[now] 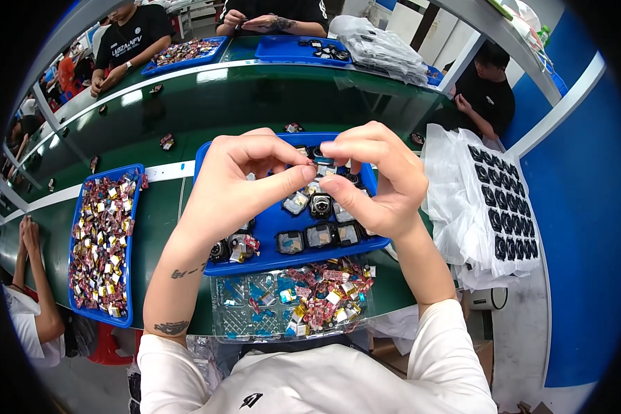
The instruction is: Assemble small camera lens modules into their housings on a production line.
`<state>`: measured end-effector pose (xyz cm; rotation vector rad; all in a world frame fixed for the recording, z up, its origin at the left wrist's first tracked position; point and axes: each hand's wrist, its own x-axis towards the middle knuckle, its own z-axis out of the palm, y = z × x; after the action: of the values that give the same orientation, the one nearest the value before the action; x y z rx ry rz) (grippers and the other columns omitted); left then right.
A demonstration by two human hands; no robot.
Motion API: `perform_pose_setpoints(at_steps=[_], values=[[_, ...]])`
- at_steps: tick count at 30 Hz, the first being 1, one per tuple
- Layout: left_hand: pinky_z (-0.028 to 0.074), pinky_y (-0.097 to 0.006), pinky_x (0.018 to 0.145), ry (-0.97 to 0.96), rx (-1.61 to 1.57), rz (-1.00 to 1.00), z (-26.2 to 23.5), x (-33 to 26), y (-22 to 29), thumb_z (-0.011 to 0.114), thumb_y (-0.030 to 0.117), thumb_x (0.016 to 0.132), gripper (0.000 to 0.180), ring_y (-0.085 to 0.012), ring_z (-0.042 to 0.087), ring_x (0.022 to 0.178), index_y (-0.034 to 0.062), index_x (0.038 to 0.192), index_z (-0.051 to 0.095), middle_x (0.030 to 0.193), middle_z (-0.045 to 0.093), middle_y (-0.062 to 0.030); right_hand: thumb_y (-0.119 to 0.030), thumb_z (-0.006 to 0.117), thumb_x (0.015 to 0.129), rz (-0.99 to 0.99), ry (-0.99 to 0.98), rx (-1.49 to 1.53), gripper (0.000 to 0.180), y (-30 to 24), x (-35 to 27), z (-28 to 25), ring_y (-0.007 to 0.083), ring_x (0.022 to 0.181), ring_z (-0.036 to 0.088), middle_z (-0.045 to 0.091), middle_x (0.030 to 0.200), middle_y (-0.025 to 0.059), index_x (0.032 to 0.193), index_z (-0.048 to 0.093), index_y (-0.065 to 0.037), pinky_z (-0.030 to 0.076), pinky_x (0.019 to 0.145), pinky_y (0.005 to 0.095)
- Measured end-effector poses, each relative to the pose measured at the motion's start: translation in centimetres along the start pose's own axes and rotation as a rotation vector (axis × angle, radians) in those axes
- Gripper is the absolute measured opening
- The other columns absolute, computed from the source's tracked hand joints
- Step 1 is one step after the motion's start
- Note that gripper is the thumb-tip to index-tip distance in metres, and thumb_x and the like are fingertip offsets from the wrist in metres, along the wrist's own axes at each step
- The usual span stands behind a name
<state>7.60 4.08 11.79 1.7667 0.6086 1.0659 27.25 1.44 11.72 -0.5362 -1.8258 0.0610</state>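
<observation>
My left hand [252, 172] is closed in a pinch over the blue tray [265, 257], with a small reddish piece [311, 163] at its fingertips. The exact kind of that piece is too small to tell. Facing it, my right hand [386, 181] has its thumb and forefinger curved but apart. A small teal and grey patch shows in that gap; whether the fingers touch it is unclear. Beneath both hands the tray holds several black square housings [319, 237] and a black part with a round lens-like centre [320, 205]. My hands hide part of the tray.
A clear plastic tray [231, 321] nearest me holds red circuit boards with small batteries [331, 293]. To the left lies a blue tray [132, 276] of similar boards. Black parts [510, 200] on white wrapping stand at the right. Scattered pieces lie on the green belt [207, 103]; other people sit around.
</observation>
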Motion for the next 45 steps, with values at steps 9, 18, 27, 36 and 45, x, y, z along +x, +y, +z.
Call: perform_pose_setpoints(at_steps=[9, 18, 27, 36, 45], values=[[0.045, -0.021, 0.065, 0.057, 0.241, 0.093, 1.2, -0.2, 0.7, 0.067, 0.005, 0.080, 0.010, -0.0069, 0.058, 0.071, -0.0035, 0.086, 0.066, 0.078, 0.065, -0.0045, -0.001, 0.069, 0.078, 0.263, 0.032, 0.161, 0.004, 0.6, -0.6, 0.3, 0.0099, 0.068, 0.059, 0.064, 0.080, 0.0074, 0.082, 0.068, 0.001, 0.046, 0.057, 0.0208], [0.044, -0.020, 0.064, -0.052, 0.066, -0.016, 0.7, 0.1, 0.2, 0.067, 0.011, 0.084, 0.014, -0.0057, 0.056, 0.071, -0.0024, 0.086, 0.065, 0.078, 0.063, -0.0021, -0.009, 0.066, 0.086, 0.551, 0.035, 0.526, 0.015, -0.3, -0.6, 0.3, 0.0079, 0.071, 0.058, 0.062, 0.084, 0.0045, 0.094, 0.064, 0.003, 0.047, 0.061, 0.0202], [0.045, -0.020, 0.066, -0.024, -0.140, -0.096, 0.5, 0.3, 0.1, 0.067, 0.010, 0.084, 0.011, -0.0055, 0.056, 0.072, -0.0004, 0.087, 0.065, 0.078, 0.063, -0.0009, -0.008, 0.062, 0.089, 0.518, -0.025, 0.495, 0.011, 0.2, -1.0, 0.4, 0.0047, 0.070, 0.052, 0.058, 0.081, 0.0017, 0.089, 0.061, 0.002, 0.043, 0.061, 0.0190], [0.047, -0.020, 0.067, -0.083, -0.186, -0.096, 0.3, 0.4, -0.4, 0.070, 0.011, 0.083, 0.014, -0.0058, 0.057, 0.073, -0.0017, 0.088, 0.065, 0.079, 0.064, -0.0017, -0.017, 0.055, 0.095, 0.623, -0.161, 0.617, 0.018, 0.3, -1.1, 0.4, 0.0037, 0.071, 0.044, 0.050, 0.077, -0.0027, 0.087, 0.054, -0.001, 0.038, 0.064, 0.0194], [0.045, -0.020, 0.067, -0.164, -0.134, -0.024, -0.4, 0.3, -0.2, 0.068, 0.008, 0.083, 0.013, -0.0060, 0.055, 0.075, -0.0025, 0.086, 0.062, 0.082, 0.061, -0.0019, -0.010, 0.056, 0.090, 0.604, -0.275, 0.222, 0.009, 4.1, -2.3, 1.5, 0.0071, 0.064, 0.045, 0.053, 0.074, 0.0004, 0.088, 0.052, -0.002, 0.038, 0.057, 0.0226]])
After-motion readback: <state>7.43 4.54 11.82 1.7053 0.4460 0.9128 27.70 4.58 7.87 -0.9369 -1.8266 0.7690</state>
